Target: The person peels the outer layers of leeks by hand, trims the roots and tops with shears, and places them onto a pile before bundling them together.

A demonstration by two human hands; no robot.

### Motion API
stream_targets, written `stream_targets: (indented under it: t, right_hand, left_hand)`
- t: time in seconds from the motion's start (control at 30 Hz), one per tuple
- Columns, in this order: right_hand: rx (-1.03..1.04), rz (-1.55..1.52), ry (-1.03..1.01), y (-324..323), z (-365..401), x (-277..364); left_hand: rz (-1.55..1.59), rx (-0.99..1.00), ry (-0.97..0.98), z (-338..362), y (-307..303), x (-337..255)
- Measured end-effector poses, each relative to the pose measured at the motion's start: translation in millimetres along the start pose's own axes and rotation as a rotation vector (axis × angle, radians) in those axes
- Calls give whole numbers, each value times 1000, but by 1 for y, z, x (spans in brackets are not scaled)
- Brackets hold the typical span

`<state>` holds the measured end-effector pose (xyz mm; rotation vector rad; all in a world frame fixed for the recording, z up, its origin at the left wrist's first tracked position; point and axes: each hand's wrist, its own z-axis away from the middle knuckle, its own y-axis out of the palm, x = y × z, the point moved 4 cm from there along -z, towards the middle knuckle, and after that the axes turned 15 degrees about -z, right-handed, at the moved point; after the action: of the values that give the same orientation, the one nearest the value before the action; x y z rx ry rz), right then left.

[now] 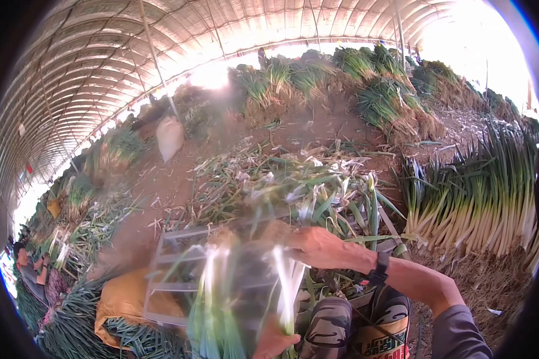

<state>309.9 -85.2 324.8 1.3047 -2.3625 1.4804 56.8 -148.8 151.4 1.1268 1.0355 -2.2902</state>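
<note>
My right hand (pixel 317 246), with a dark watch on the wrist, is closed around the root end of a green onion (pixel 286 281). Lower down, my left hand (pixel 274 342) is closed on the same onion where its white shank turns green; motion blurs it. To the left, a blurred bunch of green onions (pixel 214 293) lies root end up against a pale rack (pixel 156 293). Brown roots show at the top of the bunch.
Trimmed leaves (pixel 269 179) are heaped ahead. Cleaned green onions (pixel 473 197) stand in a row at right. Bundles (pixel 389 102) line the back. An orange sack (pixel 123 299) lies left, near a pale sack (pixel 170 139). Another person (pixel 31 272) sits far left.
</note>
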Motion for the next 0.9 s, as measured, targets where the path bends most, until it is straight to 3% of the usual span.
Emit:
stream_targets:
  t: [0.03, 0.07, 0.13, 0.17, 0.2, 0.3, 0.4, 0.43, 0.5, 0.57, 0.67, 0.8, 0.9]
  right_hand:
    - [3, 3, 1, 1, -2, -2]
    - [-82, 198, 29, -6, -5, -12]
    - [62, 584, 351, -40, -17, -55]
    - [-161, 482, 331, -76, -22, -51]
    - [-254, 373, 618, -100, -29, -57]
    - [-224, 790, 146, -115, -22, -78]
    - [-112, 941, 595, -143, -33, -90]
    - [-392, 743, 673, -162, -34, -98]
    - [-284, 631, 631, -180, -45, -78]
    - [58, 627, 519, -158, -50, -55]
    - [582, 480, 540, -105, -57, 15]
    - [947, 483, 224, -25, -33, 28]
    - [939, 435, 228, -4, -24, 32]
  left_hand:
    - [-43, 5, 10, 0, 0, 0]
    - [-85, 11, 19, 1, 1, 1]
    - [-151, 84, -25, 7, -1, -4]
    - [-171, 148, -74, 14, -6, -18]
    - [-187, 214, -124, 19, -7, -23]
    - [-538, 78, 85, 1, 15, -1]
    - [-541, 67, 53, 0, 24, 0]
    - [-551, 53, 39, 0, 25, 0]
    - [-550, -1, 65, -1, 28, 4]
    - [-550, -42, 52, 1, 29, 1]
    - [-540, -164, 155, -11, 37, 13]
    - [-563, -180, 122, -9, 37, 2]
    - [-592, -215, 96, -1, 34, -9]
